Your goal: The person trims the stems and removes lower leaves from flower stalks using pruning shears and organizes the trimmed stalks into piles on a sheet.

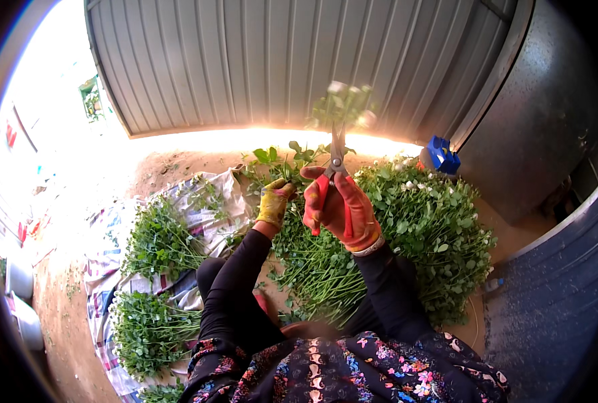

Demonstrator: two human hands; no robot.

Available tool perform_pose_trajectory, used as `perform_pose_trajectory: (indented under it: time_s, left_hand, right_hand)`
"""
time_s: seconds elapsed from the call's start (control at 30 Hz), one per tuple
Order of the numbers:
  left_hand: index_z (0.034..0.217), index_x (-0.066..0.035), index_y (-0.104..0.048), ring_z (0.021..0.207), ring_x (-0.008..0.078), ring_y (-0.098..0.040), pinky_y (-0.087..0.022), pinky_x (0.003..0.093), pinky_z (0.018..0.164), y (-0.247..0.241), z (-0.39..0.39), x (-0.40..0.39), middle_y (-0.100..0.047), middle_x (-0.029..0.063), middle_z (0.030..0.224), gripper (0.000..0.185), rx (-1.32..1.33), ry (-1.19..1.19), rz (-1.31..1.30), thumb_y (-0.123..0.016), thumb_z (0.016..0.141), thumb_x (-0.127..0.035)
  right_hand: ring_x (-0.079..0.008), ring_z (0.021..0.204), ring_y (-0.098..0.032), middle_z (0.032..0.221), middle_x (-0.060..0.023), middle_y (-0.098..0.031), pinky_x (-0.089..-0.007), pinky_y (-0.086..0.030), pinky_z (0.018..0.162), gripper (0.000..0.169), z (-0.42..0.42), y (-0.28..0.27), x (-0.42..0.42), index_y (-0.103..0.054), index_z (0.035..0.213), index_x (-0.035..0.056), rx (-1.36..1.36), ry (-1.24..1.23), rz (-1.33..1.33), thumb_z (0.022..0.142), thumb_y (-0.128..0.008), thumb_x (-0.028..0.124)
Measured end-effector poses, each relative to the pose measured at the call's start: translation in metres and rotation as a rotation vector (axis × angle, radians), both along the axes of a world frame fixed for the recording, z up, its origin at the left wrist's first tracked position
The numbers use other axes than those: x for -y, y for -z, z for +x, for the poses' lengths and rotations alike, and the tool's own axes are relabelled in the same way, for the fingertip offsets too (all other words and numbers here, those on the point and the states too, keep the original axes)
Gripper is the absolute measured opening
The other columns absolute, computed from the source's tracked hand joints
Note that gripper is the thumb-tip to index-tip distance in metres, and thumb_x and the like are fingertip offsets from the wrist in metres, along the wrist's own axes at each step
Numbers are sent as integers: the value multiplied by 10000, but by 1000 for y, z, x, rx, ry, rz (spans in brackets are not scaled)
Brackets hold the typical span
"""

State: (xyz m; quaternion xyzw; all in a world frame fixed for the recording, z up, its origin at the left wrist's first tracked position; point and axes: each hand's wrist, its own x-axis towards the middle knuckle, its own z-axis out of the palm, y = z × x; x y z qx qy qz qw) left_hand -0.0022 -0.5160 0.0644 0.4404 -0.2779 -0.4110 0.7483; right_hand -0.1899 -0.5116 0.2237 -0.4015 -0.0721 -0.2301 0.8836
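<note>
My right hand (344, 209), in a red glove, grips red-handled shears (337, 163) with their blades pointing away from me. A blurred sprig with white flowers (342, 106) shows at the blade tips; whether the blades touch it cannot be told. Just left of the shears, my left hand (275, 201) wears a stained yellow glove. Its fingers are pinched on a leafy green stem (279, 160), partly hidden by the glove. Under and right of my hands spreads a large heap of white-flowered stems (425, 226), its cut ends towards my lap.
On a plaid cloth (100, 282) at left lie a bunch of flowers (160, 242) and a nearer bunch (148, 327). Beyond the heap are a blue plastic object (443, 155) and a corrugated metal panel (279, 65). A dark blue sheet surface (551, 302) curves along the right. Pale basins (27, 322) stand far left.
</note>
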Motion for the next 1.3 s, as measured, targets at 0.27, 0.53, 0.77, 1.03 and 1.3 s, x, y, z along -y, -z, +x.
perform_pose_trajectory:
  time_s: [0.27,0.53,0.77,1.03,1.3]
  left_hand:
    - [964,-15,-601,773,184,-643,-549,305,745,1,-2,-8,-626,51,862,138,-137,247,38,-583,895,-135]
    - [1080,-13,-596,844,191,-648,-556,322,791,-10,-8,-15,-644,71,979,204,-214,277,80,-556,922,-135]
    - [1109,-5,-584,888,220,-646,-561,351,798,-5,-6,-15,-635,77,1015,225,-296,361,41,-557,928,-136]
    - [1094,-7,-601,930,199,-642,-540,331,838,-4,-9,-13,-643,74,1052,241,-123,372,30,-596,913,-167]
    - [955,-10,-666,782,76,-597,-483,239,730,-4,-5,-9,-653,-13,865,198,102,166,46,-634,880,-190]
  right_hand:
    - [-210,640,-570,851,-96,-597,-366,-480,523,574,-5,-1,4,-430,1284,-43,-19,38,-3,950,-483,421]
    - [-242,630,-600,866,-127,-610,-353,-504,510,499,-13,-7,16,-445,1246,-47,12,56,50,953,-506,352]
    - [-176,556,-565,792,-84,-602,-308,-470,446,508,-19,-12,23,-437,1237,-56,-233,134,-147,966,-475,372]
    - [-182,532,-578,790,-81,-620,-299,-472,445,481,-23,-13,23,-460,1202,-36,-354,181,-196,961,-483,380]
    - [-197,647,-622,836,-90,-616,-329,-512,538,494,-33,-17,34,-464,1208,-45,-323,89,-93,959,-483,381]
